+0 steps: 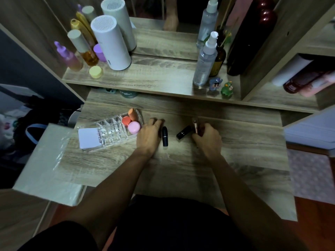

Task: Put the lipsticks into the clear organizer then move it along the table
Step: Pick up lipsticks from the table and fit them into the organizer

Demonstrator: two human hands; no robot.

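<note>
The clear organizer [108,132] lies on the wooden table at the left, with a white card, an orange sponge, a red pot and a pink pot in it. My left hand [149,135] rests flat just right of it, fingers apart, touching a black lipstick [164,136] that lies on the table. A second black lipstick [184,132] lies between my hands. My right hand [208,137] is curled around a slim rose-gold lipstick [195,126], whose upper end sticks out above my fingers.
A raised shelf [145,77] behind holds a white cylinder [110,42], coloured bottles, a yellow pot [96,71], a spray bottle [205,60] and two small figurines [220,86]. A mirror stands at the back. A plastic-wrapped board [47,163] lies at the table's left.
</note>
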